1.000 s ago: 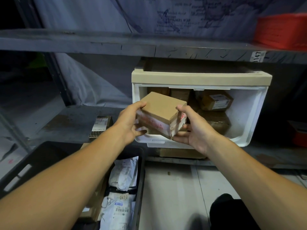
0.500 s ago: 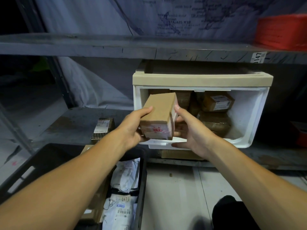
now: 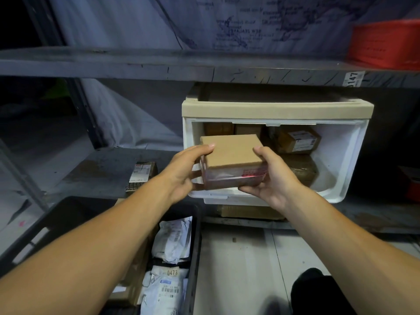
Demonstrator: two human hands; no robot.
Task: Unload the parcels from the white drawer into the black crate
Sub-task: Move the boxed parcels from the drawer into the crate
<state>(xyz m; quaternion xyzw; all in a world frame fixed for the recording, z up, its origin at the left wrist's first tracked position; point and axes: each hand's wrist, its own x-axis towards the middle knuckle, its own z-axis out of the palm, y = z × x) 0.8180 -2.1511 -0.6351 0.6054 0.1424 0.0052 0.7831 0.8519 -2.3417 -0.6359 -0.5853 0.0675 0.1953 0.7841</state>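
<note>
Both hands hold one brown box (image 3: 230,153) in front of the open white drawer (image 3: 341,164): the left hand (image 3: 185,172) wraps its left side, thumb on top, and the right hand (image 3: 270,176) cups its right end from below. A moment ago the box stood turned on end between the hands; now it lies flat again, top face up, clear of the drawer's front lip. That suggests it is ready to go down and left into the black crate (image 3: 56,223), which already holds white mail bags (image 3: 172,242). More brown parcels (image 3: 297,139) remain in the drawer, so unloading is far from finished.
</note>
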